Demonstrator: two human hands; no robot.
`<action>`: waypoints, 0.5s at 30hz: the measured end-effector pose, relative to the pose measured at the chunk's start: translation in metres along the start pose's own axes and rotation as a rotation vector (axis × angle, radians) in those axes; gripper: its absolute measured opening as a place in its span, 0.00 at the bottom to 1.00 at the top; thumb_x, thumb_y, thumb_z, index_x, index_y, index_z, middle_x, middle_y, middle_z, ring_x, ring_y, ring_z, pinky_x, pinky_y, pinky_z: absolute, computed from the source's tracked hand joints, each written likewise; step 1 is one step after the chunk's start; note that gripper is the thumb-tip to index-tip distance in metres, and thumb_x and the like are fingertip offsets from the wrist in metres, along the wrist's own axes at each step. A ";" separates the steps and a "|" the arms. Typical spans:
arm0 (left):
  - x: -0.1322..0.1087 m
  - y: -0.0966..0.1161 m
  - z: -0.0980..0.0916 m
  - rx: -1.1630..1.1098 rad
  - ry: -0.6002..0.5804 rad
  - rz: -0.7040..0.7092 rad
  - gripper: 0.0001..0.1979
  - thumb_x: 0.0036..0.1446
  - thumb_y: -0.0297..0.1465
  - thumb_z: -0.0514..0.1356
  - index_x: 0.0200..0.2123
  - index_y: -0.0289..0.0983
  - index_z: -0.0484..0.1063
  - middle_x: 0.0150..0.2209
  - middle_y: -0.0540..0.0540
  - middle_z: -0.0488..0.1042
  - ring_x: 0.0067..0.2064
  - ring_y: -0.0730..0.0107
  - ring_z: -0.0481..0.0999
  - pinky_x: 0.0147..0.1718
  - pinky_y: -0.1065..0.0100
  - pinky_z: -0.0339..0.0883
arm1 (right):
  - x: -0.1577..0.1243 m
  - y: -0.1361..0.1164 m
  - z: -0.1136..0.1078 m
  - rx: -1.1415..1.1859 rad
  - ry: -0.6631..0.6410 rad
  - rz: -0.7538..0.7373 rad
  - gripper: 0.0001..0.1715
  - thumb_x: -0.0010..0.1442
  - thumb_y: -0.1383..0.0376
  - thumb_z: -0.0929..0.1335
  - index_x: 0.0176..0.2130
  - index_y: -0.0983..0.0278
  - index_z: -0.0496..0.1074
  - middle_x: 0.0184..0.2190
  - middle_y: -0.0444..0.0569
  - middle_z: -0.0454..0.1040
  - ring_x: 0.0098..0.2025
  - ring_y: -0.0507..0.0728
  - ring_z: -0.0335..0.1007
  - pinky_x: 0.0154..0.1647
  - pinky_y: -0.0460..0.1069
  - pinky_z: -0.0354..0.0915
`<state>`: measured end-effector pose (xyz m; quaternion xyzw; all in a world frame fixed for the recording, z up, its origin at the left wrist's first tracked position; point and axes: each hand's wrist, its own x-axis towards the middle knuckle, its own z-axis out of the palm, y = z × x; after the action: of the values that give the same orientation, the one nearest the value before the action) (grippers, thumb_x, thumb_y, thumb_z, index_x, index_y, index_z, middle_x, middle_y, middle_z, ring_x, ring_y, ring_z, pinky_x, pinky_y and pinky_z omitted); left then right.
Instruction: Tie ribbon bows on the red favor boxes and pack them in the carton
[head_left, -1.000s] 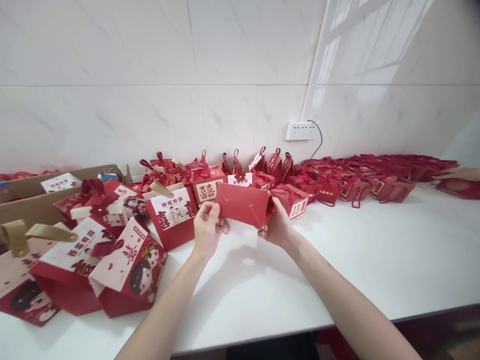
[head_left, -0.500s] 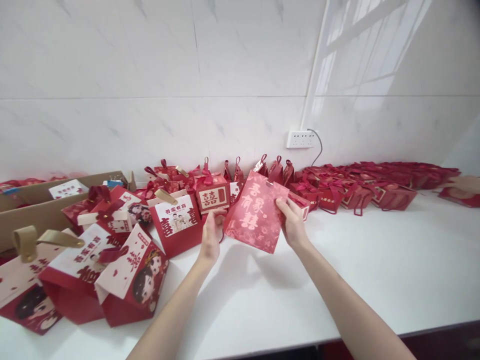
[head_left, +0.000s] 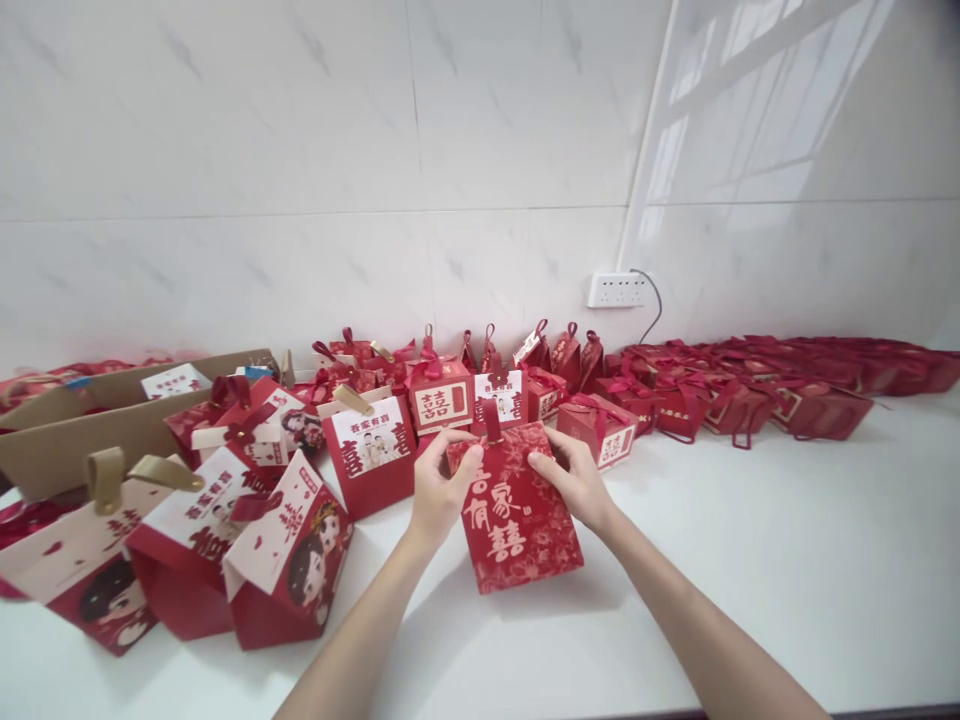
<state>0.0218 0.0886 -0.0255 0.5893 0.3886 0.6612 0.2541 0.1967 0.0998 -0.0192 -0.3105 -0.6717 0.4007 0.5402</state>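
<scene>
Between my hands is a red gift box (head_left: pixel 517 530) with pale Chinese lettering, a floral pattern and a dark red ribbon loop at its top. My left hand (head_left: pixel 442 480) grips its upper left edge, thumb on the front. My right hand (head_left: pixel 576 478) holds the upper right edge, its thumb also on the front face; the other fingers are partly hidden behind. The box is tilted over the white table (head_left: pixel 750 560). Left of my left hand stands a red box with a white photo flap (head_left: pixel 371 450).
Several handled gift boxes (head_left: pixel 289 560) stand at the front left, beside a cardboard carton (head_left: pixel 90 445). Smaller red boxes (head_left: pixel 442 400) line the tiled wall. A dense row of red boxes (head_left: pixel 712 400) runs along the right, below a white power strip (head_left: pixel 619 290).
The gift box has come lower and nearer, and its ribbon loop now shows. My left hand, beside it before, now grips its upper left edge. The view has shifted slightly.
</scene>
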 end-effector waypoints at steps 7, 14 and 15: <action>0.008 0.009 -0.003 -0.168 -0.079 -0.204 0.11 0.47 0.39 0.64 0.27 0.36 0.74 0.29 0.47 0.75 0.32 0.67 0.73 0.30 0.70 0.64 | -0.002 0.000 0.007 -0.026 -0.039 0.041 0.15 0.54 0.58 0.67 0.39 0.64 0.73 0.36 0.49 0.75 0.37 0.61 0.71 0.34 0.51 0.67; 0.004 0.008 0.005 -0.047 0.059 -0.172 0.11 0.48 0.39 0.64 0.25 0.37 0.74 0.26 0.50 0.75 0.30 0.69 0.73 0.32 0.70 0.65 | -0.004 0.002 0.010 -0.187 -0.063 0.013 0.12 0.56 0.58 0.65 0.35 0.64 0.71 0.34 0.48 0.74 0.36 0.60 0.70 0.34 0.50 0.68; 0.003 0.009 0.005 -0.028 0.069 -0.156 0.11 0.49 0.39 0.63 0.25 0.37 0.74 0.25 0.50 0.75 0.30 0.69 0.73 0.32 0.70 0.65 | -0.004 0.001 0.010 -0.192 -0.065 0.010 0.11 0.56 0.58 0.65 0.35 0.64 0.71 0.33 0.48 0.74 0.36 0.59 0.70 0.34 0.50 0.68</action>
<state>0.0273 0.0873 -0.0165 0.5303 0.4327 0.6648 0.2994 0.1882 0.0949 -0.0232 -0.3510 -0.7227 0.3469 0.4839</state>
